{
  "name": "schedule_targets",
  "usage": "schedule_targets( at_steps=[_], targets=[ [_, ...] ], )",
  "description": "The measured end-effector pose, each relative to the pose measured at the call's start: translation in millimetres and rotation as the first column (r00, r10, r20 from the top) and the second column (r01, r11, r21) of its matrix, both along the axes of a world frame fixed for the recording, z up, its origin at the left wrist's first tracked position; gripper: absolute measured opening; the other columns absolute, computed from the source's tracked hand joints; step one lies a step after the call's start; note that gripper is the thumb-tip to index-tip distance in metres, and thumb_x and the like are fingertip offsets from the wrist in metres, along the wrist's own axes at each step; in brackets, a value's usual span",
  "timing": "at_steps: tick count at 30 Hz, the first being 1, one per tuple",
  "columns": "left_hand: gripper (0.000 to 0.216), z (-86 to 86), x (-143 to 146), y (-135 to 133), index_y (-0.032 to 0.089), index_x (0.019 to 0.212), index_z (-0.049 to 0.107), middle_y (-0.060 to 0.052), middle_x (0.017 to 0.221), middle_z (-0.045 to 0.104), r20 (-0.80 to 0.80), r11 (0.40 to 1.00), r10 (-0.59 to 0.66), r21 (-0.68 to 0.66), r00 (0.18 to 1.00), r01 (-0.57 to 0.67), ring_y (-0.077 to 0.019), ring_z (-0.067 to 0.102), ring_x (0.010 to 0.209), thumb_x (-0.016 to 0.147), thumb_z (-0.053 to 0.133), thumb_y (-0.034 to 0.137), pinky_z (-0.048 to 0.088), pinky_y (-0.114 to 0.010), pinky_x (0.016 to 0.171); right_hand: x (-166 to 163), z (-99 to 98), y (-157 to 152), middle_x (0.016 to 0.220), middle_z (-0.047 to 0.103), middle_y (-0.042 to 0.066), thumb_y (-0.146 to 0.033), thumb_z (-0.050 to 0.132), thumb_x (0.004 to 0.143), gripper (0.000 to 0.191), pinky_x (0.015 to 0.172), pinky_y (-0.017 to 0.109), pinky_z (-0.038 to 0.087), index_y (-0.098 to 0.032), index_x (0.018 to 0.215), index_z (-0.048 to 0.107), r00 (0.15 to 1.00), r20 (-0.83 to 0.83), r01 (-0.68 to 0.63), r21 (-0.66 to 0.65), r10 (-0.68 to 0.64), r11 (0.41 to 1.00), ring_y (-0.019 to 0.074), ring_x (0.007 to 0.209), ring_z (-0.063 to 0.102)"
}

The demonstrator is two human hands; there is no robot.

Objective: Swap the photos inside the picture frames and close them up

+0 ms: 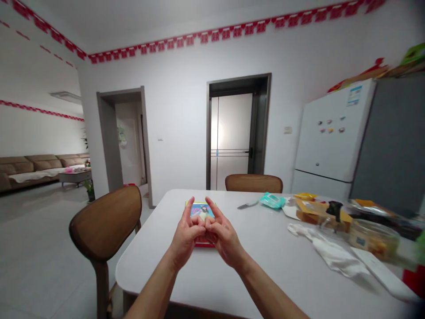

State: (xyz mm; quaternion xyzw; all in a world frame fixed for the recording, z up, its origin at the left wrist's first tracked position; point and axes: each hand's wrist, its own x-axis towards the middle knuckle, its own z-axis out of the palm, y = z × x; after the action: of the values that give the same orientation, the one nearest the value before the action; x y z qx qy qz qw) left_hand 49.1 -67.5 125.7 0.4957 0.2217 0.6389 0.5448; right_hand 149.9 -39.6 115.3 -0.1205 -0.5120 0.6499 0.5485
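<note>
My left hand [188, 235] and my right hand [222, 234] are held up in front of me above the white table [265, 266]. Each has its index finger stretched upward, while the other fingers curl in. The knuckles and thumbs of the two hands meet in the middle. No object shows in either hand. Behind and partly below them lies a flat, colourful item [199, 207] with a picture of a figure, a yellow-green far edge and a red near edge. My hands cover much of it, so I cannot tell whether it is a book or a box.
To the right lie a knife [248, 205], a teal packet [272, 200], a white cloth [327, 250], a clear round container [375, 239] and a long white object [385, 272]. Wooden chairs stand at the left [109, 221] and far side [254, 182]. A fridge [332, 133] is beyond.
</note>
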Motion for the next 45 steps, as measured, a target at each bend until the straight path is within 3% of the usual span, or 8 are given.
schedule_targets(
  at_steps=[4,7,18,24,29,35,40,45],
  targets=[
    [0.028,-10.5,-12.5,14.7,0.015,0.076,0.054,0.007,0.047,0.046,0.026,0.976,0.131,-0.18,0.991,-0.125,-0.0027,0.036,0.038,0.063,0.06,0.04,0.023,-0.016,0.039,-1.6,-6.2,11.2,0.051,0.044,-0.007,-0.03,0.054,0.066,0.025,0.038,0.017,0.023,-0.018,0.088,0.055,0.992,-0.049,0.101,-0.241,-0.116,0.965,0.0039,0.039,0.034],
    [0.055,-3.0,-20.2,21.9,0.016,0.043,0.04,0.006,0.032,0.036,0.002,0.968,0.087,-0.238,0.996,-0.084,-0.0026,0.025,0.028,0.068,0.036,0.065,0.013,-0.018,0.033,-3.8,6.8,13.9,0.043,0.041,-0.006,-0.046,0.05,0.068,0.036,0.035,0.017,0.021,-0.016,0.05,0.046,0.991,-0.063,0.1,-0.277,-0.122,0.956,0.0035,0.034,0.032],
    [0.065,0.5,-13.6,24.8,0.017,0.038,0.035,0.006,0.027,0.031,-0.144,0.918,-0.008,-0.392,0.99,-0.05,-0.0026,0.02,0.024,0.063,0.019,0.075,0.007,-0.019,0.034,-21.7,11.9,17.7,0.032,0.018,-0.009,-0.068,0.027,0.067,0.055,0.031,0.019,0.008,-0.02,0.041,0.025,0.952,0.306,0.083,-0.173,-0.027,0.981,0.003,0.028,0.011],
    [0.059,-52.4,-17.9,38.8,0.015,0.046,0.042,0.005,0.033,0.038,-0.165,0.82,0.142,-0.532,0.976,-0.21,-0.0021,0.026,0.027,0.065,0.033,0.07,0.012,-0.016,0.035,-12.8,-36.6,63.2,0.062,0.054,0.002,-0.042,0.047,0.069,0.027,0.056,0.025,0.035,-0.017,0.062,0.054,0.176,0.673,0.297,0.659,-0.718,0.691,0.0125,0.059,0.048],
    [0.034,-98.5,-14.9,45.2,0.012,0.064,0.051,0.0,0.049,0.053,-0.126,0.763,0.255,-0.583,0.959,-0.28,-0.0079,0.048,0.04,0.068,0.055,0.046,0.033,-0.018,0.041,-2.1,-64.7,71.0,0.086,0.055,0.006,-0.015,0.058,0.058,0.023,0.075,0.033,0.03,-0.019,0.08,0.059,0.008,0.628,0.113,0.772,-0.778,0.625,0.0204,0.087,0.046],
    [0.016,-105.8,1.4,38.0,0.015,0.081,0.054,-0.005,0.081,0.062,-0.018,0.821,0.401,-0.437,0.916,-0.368,-0.0146,0.059,0.074,0.071,0.054,0.027,0.044,-0.023,0.063,3.5,-64.0,33.1,0.092,0.055,0.006,-0.02,0.056,0.061,0.022,0.079,0.033,0.032,-0.019,0.083,0.058,0.197,0.64,-0.046,0.762,-0.742,0.646,0.0201,0.09,0.046],
    [0.019,-89.2,9.1,-6.2,0.016,0.082,0.058,-0.006,0.086,0.063,-0.14,0.791,0.521,-0.292,0.842,-0.538,-0.0204,0.057,0.084,0.065,0.061,0.024,0.043,-0.027,0.071,30.6,-40.3,3.5,0.117,0.047,0.009,-0.04,0.048,0.07,0.047,0.086,0.037,0.033,-0.021,0.113,0.045,0.6,0.641,0.343,0.336,-0.48,0.877,0.0219,0.105,0.043],
    [0.029,-69.5,20.4,-67.3,0.021,0.099,0.054,-0.007,0.092,0.063,-0.454,0.716,0.697,0.486,0.556,-0.501,-0.0203,0.057,0.081,0.071,0.053,0.023,0.045,-0.031,0.071,58.1,-18.7,-36.8,0.115,0.051,0.009,-0.056,0.035,0.072,0.06,0.072,0.036,0.044,-0.025,0.123,0.032,0.914,0.347,0.295,-0.212,-0.211,0.932,0.0236,0.1,0.051]
  ],
)
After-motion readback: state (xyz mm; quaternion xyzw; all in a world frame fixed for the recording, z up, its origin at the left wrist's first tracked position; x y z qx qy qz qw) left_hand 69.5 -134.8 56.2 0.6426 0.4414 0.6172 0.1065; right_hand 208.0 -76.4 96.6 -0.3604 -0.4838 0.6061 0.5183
